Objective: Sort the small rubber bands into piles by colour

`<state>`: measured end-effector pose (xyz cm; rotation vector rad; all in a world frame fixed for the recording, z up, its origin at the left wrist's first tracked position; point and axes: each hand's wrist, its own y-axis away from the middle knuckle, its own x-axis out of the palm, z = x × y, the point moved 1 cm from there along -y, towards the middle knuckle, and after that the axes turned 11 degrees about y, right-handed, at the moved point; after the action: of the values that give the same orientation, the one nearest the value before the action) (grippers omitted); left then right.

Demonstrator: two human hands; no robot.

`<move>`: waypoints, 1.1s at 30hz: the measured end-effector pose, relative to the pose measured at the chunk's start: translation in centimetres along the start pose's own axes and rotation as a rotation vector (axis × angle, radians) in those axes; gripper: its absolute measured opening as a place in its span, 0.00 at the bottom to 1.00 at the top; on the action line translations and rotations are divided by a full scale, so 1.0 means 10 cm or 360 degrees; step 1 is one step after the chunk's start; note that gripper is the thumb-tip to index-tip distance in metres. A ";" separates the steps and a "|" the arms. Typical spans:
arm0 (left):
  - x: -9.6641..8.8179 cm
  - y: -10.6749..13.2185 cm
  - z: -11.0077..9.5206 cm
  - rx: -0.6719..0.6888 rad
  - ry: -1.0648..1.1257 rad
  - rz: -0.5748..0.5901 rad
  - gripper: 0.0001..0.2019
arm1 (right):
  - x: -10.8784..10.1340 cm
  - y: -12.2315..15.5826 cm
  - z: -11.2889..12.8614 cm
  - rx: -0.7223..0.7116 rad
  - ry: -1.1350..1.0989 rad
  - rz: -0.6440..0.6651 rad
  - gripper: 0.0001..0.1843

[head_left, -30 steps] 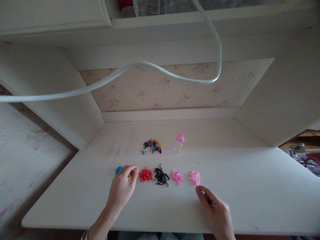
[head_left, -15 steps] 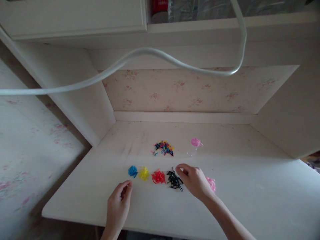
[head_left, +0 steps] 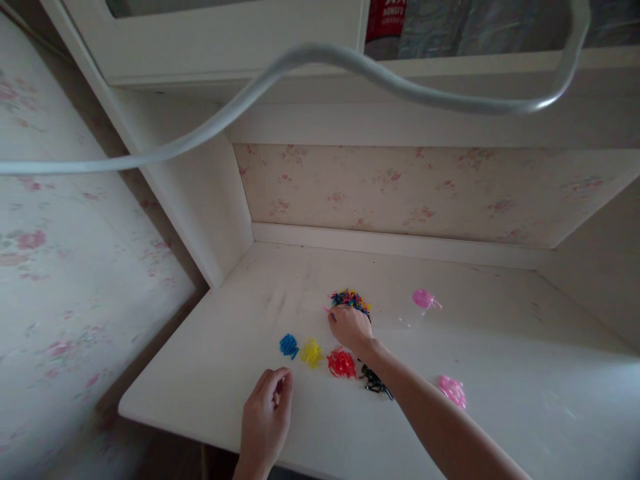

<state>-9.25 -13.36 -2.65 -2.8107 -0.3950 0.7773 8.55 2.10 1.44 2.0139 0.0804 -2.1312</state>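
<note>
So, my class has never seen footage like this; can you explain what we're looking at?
There's no machine, just a person's bare hands, seen from a camera worn on the head. On the desk are heaps: blue, yellow, red, black, partly hidden by the right arm, and pink. Farther back are a mixed heap and a pink-lidded pot. The right hand is at the mixed heap; the left hand is near the blue one. Whether either holds anything, I can't tell.
</note>
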 end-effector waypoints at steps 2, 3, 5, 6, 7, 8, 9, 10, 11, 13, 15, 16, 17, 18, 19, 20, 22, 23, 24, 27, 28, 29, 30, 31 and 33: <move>0.00 0.00 0.00 -0.0008 0.0005 0.0014 0.12 | 0.02 -0.02 0.01 0.0011 0.0007 0.0007 0.19; 0.00 0.00 0.00 -0.0014 0.0010 0.0022 0.12 | 0.04 -0.03 0.01 0.0021 0.0005 0.0012 0.19; 0.00 0.00 0.00 -0.0025 0.0027 0.0040 0.12 | 0.06 -0.05 0.01 0.0048 -0.0009 0.0021 0.20; 0.00 0.00 0.00 -0.0027 0.0034 0.0046 0.12 | 0.06 -0.05 0.01 0.0065 -0.0022 0.0021 0.20; 0.00 0.00 0.00 -0.0029 0.0040 0.0051 0.12 | 0.07 -0.06 0.01 0.0077 -0.0039 0.0016 0.20; 0.00 -0.01 0.00 -0.0031 0.0045 0.0054 0.12 | 0.07 -0.06 0.01 0.0086 -0.0061 0.0005 0.20; 0.00 -0.01 0.00 -0.0033 0.0047 0.0055 0.12 | 0.06 -0.06 0.00 0.0090 -0.0087 -0.0011 0.21; 0.00 -0.01 0.00 -0.0034 0.0048 0.0054 0.12 | 0.06 -0.06 -0.01 0.0092 -0.0114 -0.0030 0.21; 0.00 -0.02 -0.01 -0.0032 0.0046 0.0053 0.12 | 0.05 -0.06 -0.02 0.0093 -0.0142 -0.0053 0.21; 0.00 -0.01 -0.01 -0.0016 0.0031 0.0052 0.12 | 0.02 -0.07 -0.05 0.0092 -0.0199 -0.0099 0.21; -0.01 -0.01 -0.02 0.0000 0.0004 0.0055 0.12 | -0.02 -0.07 -0.09 0.0087 -0.0261 -0.0146 0.20; -0.01 0.00 -0.02 0.0007 -0.0010 0.0058 0.12 | -0.04 -0.06 -0.12 0.0080 -0.0294 -0.0170 0.19; -0.01 0.00 -0.02 0.0015 -0.0022 0.0062 0.12 | -0.06 -0.04 -0.14 0.0072 -0.0327 -0.0194 0.19; -0.01 0.01 -0.02 0.0027 -0.0033 0.0068 0.12 | -0.09 -0.01 -0.17 0.0063 -0.0359 -0.0220 0.19; -0.01 0.01 -0.01 0.0044 -0.0045 0.0075 0.12 | -0.11 0.03 -0.20 0.0056 -0.0389 -0.0247 0.19; -0.01 0.01 -0.01 0.0065 -0.0058 0.0079 0.12 | -0.12 0.09 -0.23 0.0050 -0.0416 -0.0273 0.20; -0.01 0.01 0.00 0.0113 -0.0091 0.0078 0.12 | -0.14 0.25 -0.31 0.0048 -0.0459 -0.0314 0.22; 0.00 0.01 0.00 0.0135 -0.0108 0.0076 0.11 | -0.14 0.36 -0.35 0.0051 -0.0475 -0.0327 0.23; 0.00 0.01 0.00 0.0152 -0.0123 0.0073 0.11 | -0.14 0.47 -0.40 0.0059 -0.0486 -0.0335 0.23; 0.01 0.01 0.01 0.0194 -0.0174 0.0059 0.11 | -0.10 0.82 -0.55 0.0099 -0.0500 -0.0339 0.23; 0.01 0.01 0.01 0.0208 -0.0189 0.0053 0.11 | -0.09 0.93 -0.61 0.0111 -0.0503 -0.0332 0.23; 0.01 0.01 0.01 0.0223 -0.0201 0.0047 0.11 | -0.07 1.03 -0.66 0.0120 -0.0501 -0.0318 0.23; 0.02 0.01 0.01 0.0237 -0.0209 0.0043 0.11 | -0.05 1.12 -0.71 0.0125 -0.0495 -0.0299 0.22; 0.02 0.02 0.01 0.0246 -0.0217 0.0044 0.11 | -0.02 1.20 -0.76 0.0126 -0.0484 -0.0278 0.21; 0.03 0.02 0.02 0.0257 -0.0235 0.0050 0.11 | 0.01 1.31 -0.82 0.0129 -0.0445 -0.0248 0.20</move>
<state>-9.07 -13.41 -2.98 -2.6246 -0.2969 0.9808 19.01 -9.23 2.13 1.7805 0.1123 -2.5301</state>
